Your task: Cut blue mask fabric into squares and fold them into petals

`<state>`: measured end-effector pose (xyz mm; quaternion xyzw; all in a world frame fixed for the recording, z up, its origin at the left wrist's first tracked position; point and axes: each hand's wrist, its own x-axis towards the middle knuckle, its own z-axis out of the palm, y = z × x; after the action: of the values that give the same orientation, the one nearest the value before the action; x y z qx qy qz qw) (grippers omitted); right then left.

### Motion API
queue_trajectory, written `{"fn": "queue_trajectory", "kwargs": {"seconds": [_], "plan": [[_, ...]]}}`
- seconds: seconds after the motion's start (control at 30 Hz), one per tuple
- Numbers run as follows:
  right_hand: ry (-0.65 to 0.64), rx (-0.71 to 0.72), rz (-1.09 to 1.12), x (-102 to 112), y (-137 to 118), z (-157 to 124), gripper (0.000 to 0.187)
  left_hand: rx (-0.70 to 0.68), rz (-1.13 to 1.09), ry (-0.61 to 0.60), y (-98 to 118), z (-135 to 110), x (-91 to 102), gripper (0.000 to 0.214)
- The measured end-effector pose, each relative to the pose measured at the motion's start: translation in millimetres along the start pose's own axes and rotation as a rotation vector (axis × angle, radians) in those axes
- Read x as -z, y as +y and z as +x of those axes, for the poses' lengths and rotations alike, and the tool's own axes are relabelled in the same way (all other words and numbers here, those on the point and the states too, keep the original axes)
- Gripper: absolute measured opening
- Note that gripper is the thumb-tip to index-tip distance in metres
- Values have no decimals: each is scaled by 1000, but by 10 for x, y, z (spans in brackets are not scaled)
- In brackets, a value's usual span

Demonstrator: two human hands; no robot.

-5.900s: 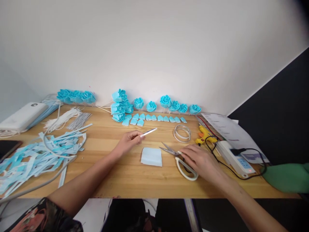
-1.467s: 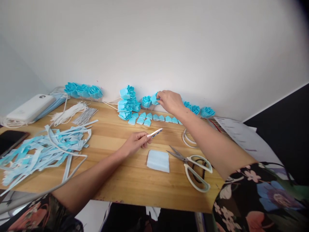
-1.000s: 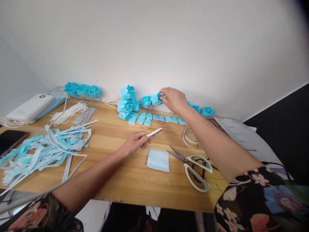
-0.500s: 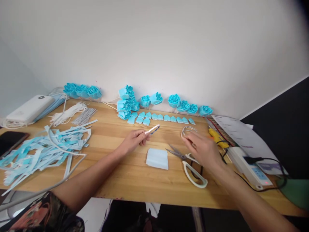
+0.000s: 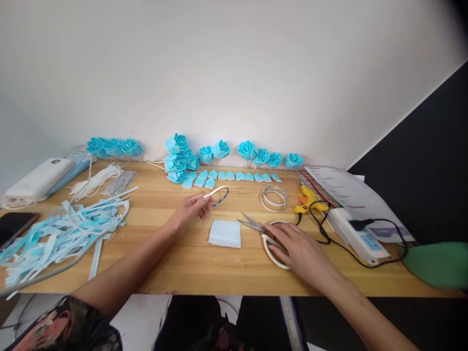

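My left hand (image 5: pixel 194 208) pinches a thin curved band (image 5: pixel 222 189), white outside with blue marks inside, like a narrow loop of tape. It is held just above the wooden table. My right hand (image 5: pixel 292 246) lies over the white handles of the scissors (image 5: pixel 260 227), fingers stretched out and slightly apart. The scissor blades are parted and point left, towards a square of pale blue crepe paper (image 5: pixel 224 234). Two thin tape rings (image 5: pixel 274 198) lie beyond the scissors. Behind the band is a row of small cut blue petals (image 5: pixel 239 176).
Blue paper flowers (image 5: pixel 246 150) stand along the wall. A pile of blue strips (image 5: pixel 84 219), white and grey stems (image 5: pixel 97 180), a power bank (image 5: pixel 40 178) and a phone (image 5: pixel 16 226) lie left. To the right are a yellow glue gun (image 5: pixel 310 199) and a corded power strip (image 5: pixel 360 236).
My right hand has let go of the tape rings, which now lie on the table, and has come onto the scissors' handles. The band in my left hand has turned, showing its curve. The view shifted.
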<state>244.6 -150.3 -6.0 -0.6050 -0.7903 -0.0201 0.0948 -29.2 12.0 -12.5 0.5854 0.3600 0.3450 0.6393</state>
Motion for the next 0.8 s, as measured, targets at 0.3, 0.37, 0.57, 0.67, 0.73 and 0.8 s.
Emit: {"fn": "queue_trajectory", "kwargs": {"seconds": [0.3, 0.37, 0.57, 0.67, 0.73, 0.8], "plan": [[74, -316, 487, 196, 139, 106, 42, 70, -124, -88, 121, 201, -103, 42], [70, -408, 796, 262, 162, 156, 54, 56, -167, -85, 126, 263, -127, 41], [-92, -335, 1527, 309, 3, 467, 56, 51, -237, -66, 24, 314, -100, 42], [-213, -222, 1617, 292, -94, 685, 59, 56, -253, -61, -5, 297, -54, 44], [-268, -161, 1602, 285, -131, 827, 60, 54, -266, -53, 4, 295, -33, 46], [-325, -115, 1594, 267, -149, 949, 59, 49, -274, -49, 27, 302, -16, 47]]}}
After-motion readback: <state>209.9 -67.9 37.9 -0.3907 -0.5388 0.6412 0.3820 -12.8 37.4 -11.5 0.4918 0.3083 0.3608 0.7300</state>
